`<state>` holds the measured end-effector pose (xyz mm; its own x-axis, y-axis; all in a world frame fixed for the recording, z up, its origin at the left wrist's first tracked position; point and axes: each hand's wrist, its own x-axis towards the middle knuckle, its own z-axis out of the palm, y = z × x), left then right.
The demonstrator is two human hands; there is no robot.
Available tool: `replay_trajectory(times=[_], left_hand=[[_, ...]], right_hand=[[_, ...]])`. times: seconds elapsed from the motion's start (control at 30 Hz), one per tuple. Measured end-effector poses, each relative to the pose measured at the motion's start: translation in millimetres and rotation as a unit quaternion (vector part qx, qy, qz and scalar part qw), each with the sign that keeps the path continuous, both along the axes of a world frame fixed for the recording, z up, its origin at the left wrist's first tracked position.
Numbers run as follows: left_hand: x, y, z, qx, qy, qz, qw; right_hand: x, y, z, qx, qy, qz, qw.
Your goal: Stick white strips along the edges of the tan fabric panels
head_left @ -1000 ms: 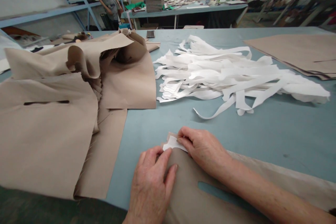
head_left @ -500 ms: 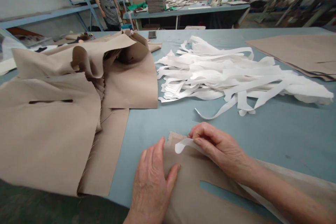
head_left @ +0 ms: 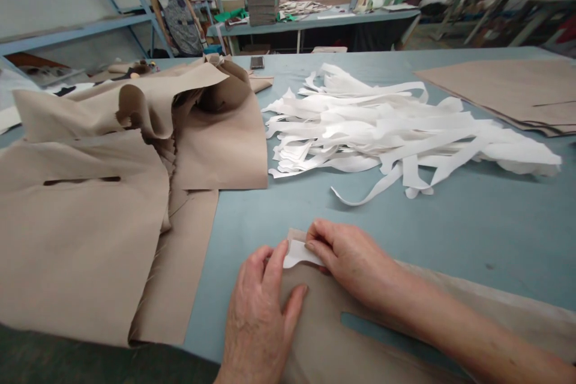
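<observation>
A tan fabric piece with a slit cut in it lies at the near edge of the blue-grey table. My left hand rests flat on its left end, fingers stretched out, fingertips touching a white strip. My right hand pinches that white strip against the fabric's top corner. The strip runs back under my right hand and forearm.
A heap of white strips lies mid-table. Stacked and crumpled tan fabric pieces cover the left side; flat tan pieces lie at far right. A phone sits further back. A person in an apron stands behind the table.
My right hand lifted the strip's end half a second ago and has now brought it back down onto the fabric corner. My left hand's fingers slid up to meet it.
</observation>
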<state>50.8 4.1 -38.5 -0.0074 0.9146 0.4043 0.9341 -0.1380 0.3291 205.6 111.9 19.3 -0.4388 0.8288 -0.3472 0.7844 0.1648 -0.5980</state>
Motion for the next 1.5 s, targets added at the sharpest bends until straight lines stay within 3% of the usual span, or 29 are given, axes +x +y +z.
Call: replay_trajectory(times=[0.27,0.63,1.3,1.5], left_hand=[[-0.3,0.6,4.3,-0.017,-0.010,-0.019,1.000],[-0.8,1.8,4.4,-0.015,-0.020,-0.032,0.999],[1.8,0.1,4.4,-0.034,0.005,-0.020,0.999],[0.2,-1.4,7.9,0.010,0.026,0.000,1.000]], right_hand=[[-5.5,1.7,-1.6,0.007,-0.044,-0.014,0.999],[-6.6,0.1,-11.1,0.073,-0.092,0.010,0.993],[-18.7,-4.1,-2.3,0.103,-0.183,0.038,0.977],[-20.2,-5.0,-3.4,0.113,-0.181,0.040,0.976]])
